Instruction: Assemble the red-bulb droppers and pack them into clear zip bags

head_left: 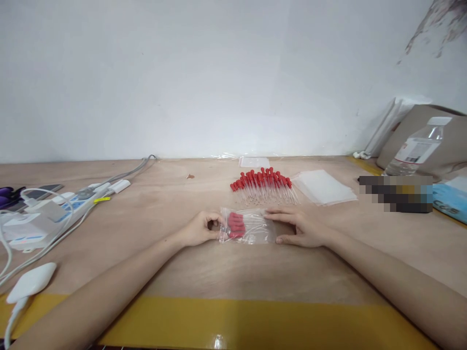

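A clear plastic bag (260,233) lies flat on the table in front of me. Inside it are several droppers (237,225) with red bulbs at the left and thin clear stems pointing right. My left hand (203,227) pinches the bag's left end between thumb and fingers. At the other end, my right hand (304,227) has its thumb and fingers apart, the upper fingertips resting on the bag's right corner. Just beyond the bag, a row of loose red-bulbed droppers (264,182) lies with stems toward me.
Right of the loose droppers is a stack of flat clear bags (324,187). A power strip (78,199) with chargers and cables lies at left, near a white charger (32,282). A water bottle (418,148) and a grey-brown bag (454,141) stand at right. A wall rises behind.
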A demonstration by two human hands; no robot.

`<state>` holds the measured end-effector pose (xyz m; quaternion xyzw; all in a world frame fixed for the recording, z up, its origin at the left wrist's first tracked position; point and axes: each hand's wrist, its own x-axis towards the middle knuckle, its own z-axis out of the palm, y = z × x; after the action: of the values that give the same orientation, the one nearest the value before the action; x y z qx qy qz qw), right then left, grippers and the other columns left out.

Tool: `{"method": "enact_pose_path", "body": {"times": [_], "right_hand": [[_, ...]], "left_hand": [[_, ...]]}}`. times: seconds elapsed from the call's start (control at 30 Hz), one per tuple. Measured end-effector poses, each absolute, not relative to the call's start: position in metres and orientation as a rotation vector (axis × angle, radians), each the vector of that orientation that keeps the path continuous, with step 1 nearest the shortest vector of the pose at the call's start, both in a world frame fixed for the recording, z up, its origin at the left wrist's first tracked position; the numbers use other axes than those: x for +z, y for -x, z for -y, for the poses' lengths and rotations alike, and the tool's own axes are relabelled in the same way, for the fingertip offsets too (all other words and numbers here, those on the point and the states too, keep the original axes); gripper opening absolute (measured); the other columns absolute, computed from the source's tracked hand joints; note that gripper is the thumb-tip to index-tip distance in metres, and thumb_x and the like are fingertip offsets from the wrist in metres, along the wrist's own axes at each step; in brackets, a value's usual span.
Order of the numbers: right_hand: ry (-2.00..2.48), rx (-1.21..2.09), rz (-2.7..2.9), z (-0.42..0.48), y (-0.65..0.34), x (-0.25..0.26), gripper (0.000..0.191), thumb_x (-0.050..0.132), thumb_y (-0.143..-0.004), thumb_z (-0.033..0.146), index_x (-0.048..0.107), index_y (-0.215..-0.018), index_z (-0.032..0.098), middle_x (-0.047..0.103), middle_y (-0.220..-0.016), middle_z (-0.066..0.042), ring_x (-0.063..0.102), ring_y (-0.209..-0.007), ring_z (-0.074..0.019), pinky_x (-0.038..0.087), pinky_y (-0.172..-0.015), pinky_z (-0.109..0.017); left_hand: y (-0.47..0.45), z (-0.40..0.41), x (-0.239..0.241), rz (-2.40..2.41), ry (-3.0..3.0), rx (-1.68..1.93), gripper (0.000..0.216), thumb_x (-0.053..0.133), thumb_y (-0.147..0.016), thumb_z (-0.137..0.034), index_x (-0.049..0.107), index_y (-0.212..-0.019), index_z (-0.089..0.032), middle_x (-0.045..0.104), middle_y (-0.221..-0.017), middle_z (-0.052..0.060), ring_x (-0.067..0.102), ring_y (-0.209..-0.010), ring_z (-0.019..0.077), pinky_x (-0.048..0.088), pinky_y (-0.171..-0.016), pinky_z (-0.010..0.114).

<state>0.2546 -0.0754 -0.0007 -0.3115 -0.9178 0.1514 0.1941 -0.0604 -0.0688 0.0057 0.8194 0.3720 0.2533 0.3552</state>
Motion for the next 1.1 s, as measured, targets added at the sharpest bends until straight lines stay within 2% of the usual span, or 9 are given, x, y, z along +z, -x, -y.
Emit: {"method": "enact_pose_path", "body": {"times": [0.2, 0.37, 0.5, 0.6, 0.7, 0.77, 0.9, 1.0, 1.1], "right_hand": [[0.871, 0.306, 2.696, 0.08, -0.249, 0.005, 0.053, 0.049, -0.079, 0.049, 0.042, -0.127, 0.028, 0.046, -0.127, -0.008, 0.042, -0.115, -0.0252, 0.017, -0.1, -0.052], [0.817, 0.272, 2.75, 0.089, -0.238, 0.012, 0.061, 0.049, -0.076, 0.054, 0.041, -0.128, 0.024, 0.047, -0.123, -0.011, 0.044, -0.11, -0.0257, 0.015, -0.099, -0.051], [0.775, 0.327, 2.733, 0.092, -0.239, 0.011, 0.058, 0.051, -0.075, 0.053, 0.044, -0.126, 0.025, 0.048, -0.121, -0.009, 0.044, -0.109, -0.025, 0.02, -0.097, -0.048], [0.811, 0.358, 2.657, 0.09, -0.245, 0.008, 0.053, 0.052, -0.077, 0.05, 0.047, -0.123, 0.025, 0.049, -0.12, -0.009, 0.043, -0.109, -0.0243, 0.027, -0.095, -0.045], [0.852, 0.376, 2.606, 0.088, -0.248, 0.006, 0.049, 0.052, -0.078, 0.047, 0.049, -0.121, 0.024, 0.049, -0.119, -0.01, 0.043, -0.109, -0.0241, 0.03, -0.093, -0.044], [0.857, 0.369, 2.599, 0.087, -0.249, 0.005, 0.049, 0.052, -0.077, 0.047, 0.05, -0.121, 0.023, 0.05, -0.119, -0.01, 0.044, -0.108, -0.0243, 0.031, -0.092, -0.044], [0.851, 0.355, 2.616, 0.087, -0.248, 0.004, 0.051, 0.053, -0.076, 0.048, 0.05, -0.121, 0.023, 0.05, -0.118, -0.01, 0.044, -0.108, -0.0243, 0.032, -0.092, -0.044], [0.86, 0.355, 2.621, 0.087, -0.248, 0.005, 0.051, 0.053, -0.076, 0.049, 0.05, -0.121, 0.024, 0.05, -0.118, -0.01, 0.044, -0.108, -0.0243, 0.032, -0.092, -0.044], [0.874, 0.369, 2.609, 0.087, -0.248, 0.004, 0.051, 0.053, -0.076, 0.049, 0.051, -0.12, 0.024, 0.05, -0.118, -0.009, 0.044, -0.108, -0.0241, 0.033, -0.091, -0.043]], "left_hand": [[0.066, 0.077, 0.014, -1.441, -2.231, 1.068, 0.023, 0.044, -0.083, -0.031, 0.058, -0.092, -0.015, 0.06, -0.097, 0.007, 0.055, -0.09, 0.0178, 0.042, -0.081, 0.033], [0.044, 0.107, 0.022, -1.059, -2.877, 0.518, 0.038, 0.038, -0.088, -0.033, 0.043, -0.125, -0.025, 0.044, -0.131, 0.006, 0.034, -0.123, 0.0214, 0.02, -0.103, 0.043], [0.055, 0.098, 0.025, -1.03, -2.926, 0.35, 0.034, 0.036, -0.089, -0.03, 0.049, -0.12, -0.027, 0.05, -0.125, 0.004, 0.038, -0.121, 0.0209, 0.013, -0.103, 0.049], [0.081, 0.081, 0.03, -1.043, -2.859, 0.37, 0.028, 0.039, -0.087, -0.032, 0.06, -0.104, -0.025, 0.059, -0.114, 0.004, 0.047, -0.113, 0.019, 0.023, -0.101, 0.043], [0.103, 0.068, 0.029, -1.092, -2.8, 0.431, 0.029, 0.044, -0.084, -0.035, 0.061, -0.103, -0.022, 0.059, -0.113, 0.006, 0.051, -0.108, 0.0185, 0.034, -0.096, 0.035], [0.11, 0.062, 0.026, -1.21, -2.79, 0.436, 0.033, 0.044, -0.083, -0.038, 0.061, -0.104, -0.02, 0.057, -0.115, 0.008, 0.05, -0.109, 0.0207, 0.037, -0.093, 0.034], [0.118, 0.049, 0.023, -1.767, -2.726, 0.339, 0.042, 0.035, -0.084, -0.044, 0.064, -0.095, -0.015, 0.059, -0.107, 0.014, 0.051, -0.104, 0.0282, 0.035, -0.092, 0.043], [0.133, 0.037, 0.03, -2.036, -2.622, 0.304, 0.046, 0.029, -0.085, -0.04, 0.058, -0.107, -0.013, 0.054, -0.113, 0.015, 0.048, -0.107, 0.0285, 0.035, -0.092, 0.044], [0.155, 0.029, 0.036, -1.884, -2.688, 0.256, 0.048, 0.03, -0.084, -0.043, 0.049, -0.121, -0.019, 0.038, -0.132, 0.01, 0.036, -0.12, 0.0269, 0.029, -0.099, 0.041]]}}
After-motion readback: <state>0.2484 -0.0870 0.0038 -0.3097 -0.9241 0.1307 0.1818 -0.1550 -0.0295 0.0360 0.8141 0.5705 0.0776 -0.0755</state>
